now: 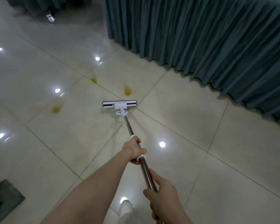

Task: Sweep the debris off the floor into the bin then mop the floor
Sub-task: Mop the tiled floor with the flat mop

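A flat white mop head [120, 104] lies on the pale tiled floor [192, 130] at the middle of the view. Its metal pole [128, 125] runs back toward me. My left hand [133, 151] grips the pole at its white collar. Lower down the pole, my right hand [163, 196] grips it near the bottom of the view. Three yellow-brown stains mark the tiles: one [128, 91] just beyond the mop head, one [93, 79] farther back, and one [57, 108] to the left.
Teal pleated curtains [200, 38] hang along the right and back, reaching the floor. A dark mat corner [5, 198] lies at the lower left. A white shoe [125, 207] shows below the pole. A small metallic object [50, 16] stands far back left.
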Demonstrator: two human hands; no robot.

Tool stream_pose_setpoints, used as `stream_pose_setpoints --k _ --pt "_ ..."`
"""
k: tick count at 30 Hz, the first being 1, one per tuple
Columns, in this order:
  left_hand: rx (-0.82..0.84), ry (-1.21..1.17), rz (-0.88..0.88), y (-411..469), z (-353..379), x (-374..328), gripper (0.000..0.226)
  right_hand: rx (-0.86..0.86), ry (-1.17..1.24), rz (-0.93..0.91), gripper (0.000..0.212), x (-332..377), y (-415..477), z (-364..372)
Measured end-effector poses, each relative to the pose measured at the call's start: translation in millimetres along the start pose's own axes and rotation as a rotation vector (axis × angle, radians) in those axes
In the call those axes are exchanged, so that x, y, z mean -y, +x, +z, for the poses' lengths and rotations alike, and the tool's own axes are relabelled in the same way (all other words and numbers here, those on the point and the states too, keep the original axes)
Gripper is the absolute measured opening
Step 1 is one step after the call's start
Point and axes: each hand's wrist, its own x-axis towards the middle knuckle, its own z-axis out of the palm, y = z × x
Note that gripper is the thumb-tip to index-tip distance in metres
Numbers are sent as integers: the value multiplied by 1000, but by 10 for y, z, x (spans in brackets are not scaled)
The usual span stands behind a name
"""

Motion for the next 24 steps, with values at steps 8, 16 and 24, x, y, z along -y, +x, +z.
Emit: stream_pose_setpoints --k 8,16,24 --pt "-1 -25 52 787 -212 -510 27 20 -133 41 69 357 1008 -146" --pt "-96 -38 67 1717 -469 -1345 25 109 -97 52 66 932 2184 -631" --pt "-155 -87 64 2707 -865 -2159 23 156 -73 64 65 1574 3361 -972"
